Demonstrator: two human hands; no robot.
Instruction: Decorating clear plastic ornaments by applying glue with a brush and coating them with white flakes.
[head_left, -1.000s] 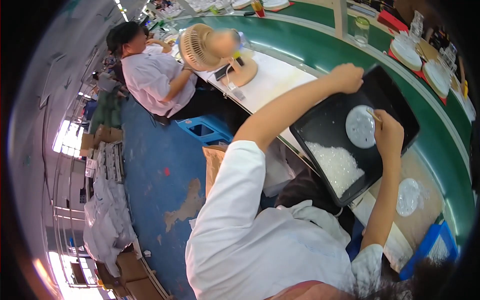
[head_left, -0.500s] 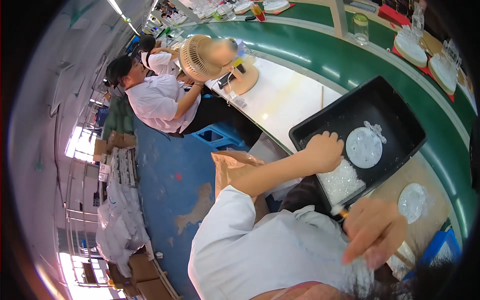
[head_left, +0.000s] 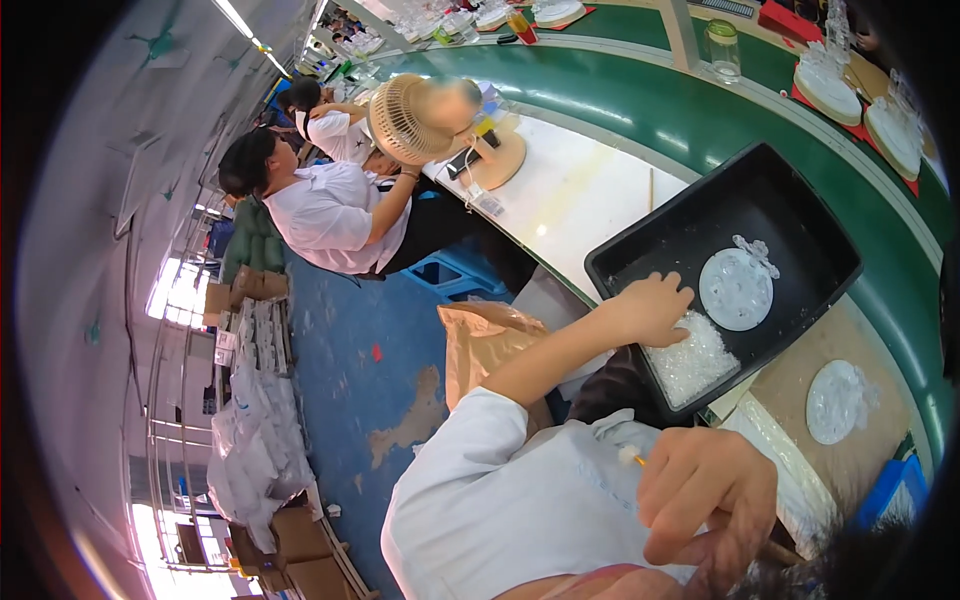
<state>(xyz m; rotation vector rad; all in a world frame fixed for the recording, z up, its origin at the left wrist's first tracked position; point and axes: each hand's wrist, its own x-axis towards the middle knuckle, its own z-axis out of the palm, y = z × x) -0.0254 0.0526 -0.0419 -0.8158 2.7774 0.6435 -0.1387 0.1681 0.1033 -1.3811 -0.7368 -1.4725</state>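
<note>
My left hand (head_left: pixel 655 308) reaches over the near-left rim of a black tray (head_left: pixel 615 255). Its fingers curl downward at the edge of a heap of small clear beads (head_left: pixel 692 362); what they hold, if anything, is hidden. Close by in the tray lies a round whitish disc (head_left: pixel 737 290) with clear crystal-like pieces at its upper edge. My right hand (head_left: pixel 710 490) is closed in front of my chest around a small brush (head_left: pixel 632 456) with a pale tip and a yellowish shaft, mostly covered by the fingers.
Another round disc (head_left: pixel 836 402) with clear pieces rests on a brown board right of the tray. A beige fan (head_left: pixel 400 120) stands on the white table (head_left: pixel 560 215), near a seated co-worker (head_left: pixel 325 215). Beyond runs a green conveyor (head_left: pixel 640 120). A brown paper bag (head_left: pixel 485 345) stands left of my forearm.
My right hand has moved left and closer to my chest with the brush. My left hand stays by the beads, its fingers now bent lower. The whole view has shifted slightly.
</note>
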